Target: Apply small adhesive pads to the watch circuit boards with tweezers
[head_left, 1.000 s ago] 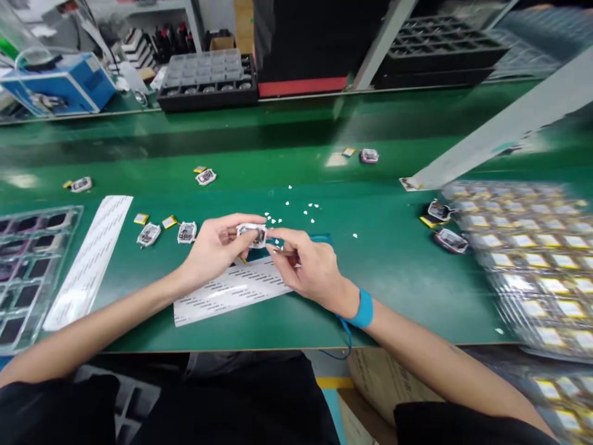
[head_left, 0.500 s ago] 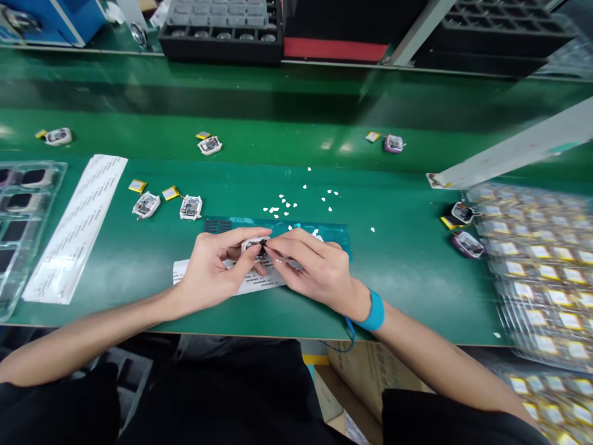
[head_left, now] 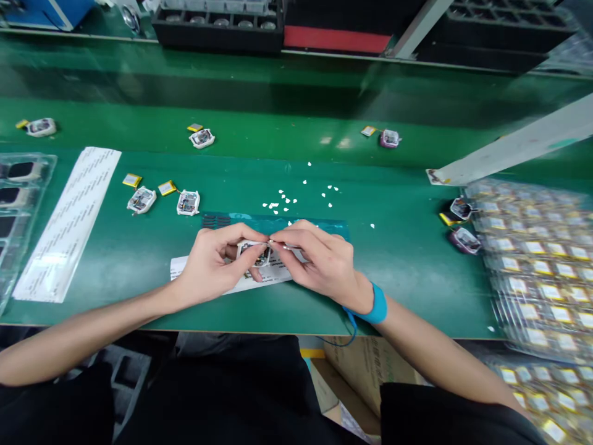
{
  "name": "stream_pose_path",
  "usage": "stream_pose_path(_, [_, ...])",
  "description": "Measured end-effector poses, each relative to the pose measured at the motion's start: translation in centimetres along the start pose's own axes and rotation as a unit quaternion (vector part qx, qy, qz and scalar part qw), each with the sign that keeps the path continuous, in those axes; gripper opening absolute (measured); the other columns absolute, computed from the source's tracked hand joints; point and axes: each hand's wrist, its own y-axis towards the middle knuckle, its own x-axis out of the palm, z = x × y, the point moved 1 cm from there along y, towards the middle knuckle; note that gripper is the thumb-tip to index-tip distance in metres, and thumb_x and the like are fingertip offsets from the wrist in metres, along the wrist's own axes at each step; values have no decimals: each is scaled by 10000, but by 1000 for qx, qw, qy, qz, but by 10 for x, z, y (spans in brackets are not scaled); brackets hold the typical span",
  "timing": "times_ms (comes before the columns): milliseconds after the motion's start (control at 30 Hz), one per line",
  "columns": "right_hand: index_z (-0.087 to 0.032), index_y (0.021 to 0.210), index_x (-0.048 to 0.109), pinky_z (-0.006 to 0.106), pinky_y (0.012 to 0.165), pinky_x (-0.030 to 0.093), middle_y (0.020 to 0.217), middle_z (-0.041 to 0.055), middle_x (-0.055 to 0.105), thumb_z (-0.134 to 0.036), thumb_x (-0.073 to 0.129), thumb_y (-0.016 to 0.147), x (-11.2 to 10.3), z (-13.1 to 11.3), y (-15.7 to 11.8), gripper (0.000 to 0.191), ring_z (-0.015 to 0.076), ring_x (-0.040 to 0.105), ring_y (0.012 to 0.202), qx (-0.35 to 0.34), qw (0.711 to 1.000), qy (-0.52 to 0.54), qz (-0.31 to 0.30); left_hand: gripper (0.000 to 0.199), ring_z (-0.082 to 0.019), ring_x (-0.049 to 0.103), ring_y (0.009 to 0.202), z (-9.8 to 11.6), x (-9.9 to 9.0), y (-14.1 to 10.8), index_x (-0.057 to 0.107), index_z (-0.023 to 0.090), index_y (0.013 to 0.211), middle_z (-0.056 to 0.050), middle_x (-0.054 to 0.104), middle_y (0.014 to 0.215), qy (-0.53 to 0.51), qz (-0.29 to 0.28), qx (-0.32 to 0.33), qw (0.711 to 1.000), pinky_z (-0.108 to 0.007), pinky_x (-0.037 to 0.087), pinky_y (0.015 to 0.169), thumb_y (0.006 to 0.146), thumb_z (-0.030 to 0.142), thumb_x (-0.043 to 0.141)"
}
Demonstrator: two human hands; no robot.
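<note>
My left hand [head_left: 215, 259] is closed around a white watch case [head_left: 262, 254], thumb over its open side and fingers behind. Circuit parts show inside the case. My right hand [head_left: 319, 256], with a blue wrist strap, pinches at the case's upper right edge, against the left fingertips. A small pale bit shows between its fingers, too small to name. Beneath both hands lie a printed white strip [head_left: 183, 264] and a blue-green mat [head_left: 336, 228]. Small white stickers [head_left: 286, 201] are scattered just beyond.
Two white watch cases [head_left: 188, 203] with yellow-edged batteries [head_left: 167, 188] lie to the left, beside a long printed strip [head_left: 69, 222] and a clear tray [head_left: 28, 185]. Stacked battery trays [head_left: 542, 266] and a purple watch case [head_left: 464, 240] are at right, near a slanted post [head_left: 514, 142].
My right fingers have moved from over the inside of the watch case to its upper right edge. More of the case's inside now shows. The whole view has shifted slightly.
</note>
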Motion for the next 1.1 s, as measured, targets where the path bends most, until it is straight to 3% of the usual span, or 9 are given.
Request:
stream_pose_path(167, [-163,1113,651,192,617,547,980,15,769,-94,646,917,-2,1,-8,208,95,718,796,-65,995,-68,32,103,-188,741,520,3,-1,-1,653,127,908,2,706,740,-85,-51,-34,995,-194,585,445,882,222,683])
stream_pose_path(300, [-137,1189,638,222,620,574,1045,35,776,-76,579,915,-3,4,-14,286,118,733,800,-107,987,-120,6,73,-191,743,520,4,-1,-2,660,125,906,11,693,714,-101,-53,-41,993,-189,582,451,876,188,678])
stream_pose_path(500, [-145,1165,646,185,647,585,1022,29,784,-69,541,930,-7,11,-4,268,118,754,823,-19,984,-178,0,80,-188,741,515,5,-1,1,665,107,934,29,662,572,-71,-48,-54,995,-158,550,453,867,151,663])
stream_pose_path(667, [-145,1133,666,174,685,602,1041,28,788,-197,680,934,-7,8,-1,207,120,762,849,-56,991,-119,-5,122,-202,740,509,3,-2,2,670,92,952,0,691,623,-40,-29,-46,998,-171,514,413,860,171,660])
stream_pose_path(767, [-157,1127,667,187,670,612,1039,20,789,-141,664,928,-4,6,-6,199,114,763,810,-68,992,-106,0,136,-213,748,529,1,-2,1,675,93,963,-28,724,690,-37,-32,-50,998,-176,504,394,861,180,655])
stream_pose_path(933, [-144,1223,640,208,620,612,1016,22,789,2,524,876,-4,9,-8,395,131,759,778,-41,987,-151,-33,142,-211,749,534,2,0,0,686,99,967,-1,690,642,-27,-29,-55,998,-170,476,369,856,181,654])
stream_pose_path(1033, [-117,1291,613,198,661,613,1147,76,759,-30,514,913,-8,11,-3,400,147,761,880,1,981,-191,-46,132,-181,742,522,3,0,2,671,102,970,9,689,673,-22,-21,-58,998,-157,468,381,856,166,658])
stream_pose_path(1100, [-151,1310,609,182,679,609,1249,72,720,-77,531,952,-12,11,-1,374,144,754,950,-20,981,-182,-68,149,-168,746,537,3,-1,3,646,102,989,-2,710,757,-35,-18,-61,997,-160,503,425,852,158,665])
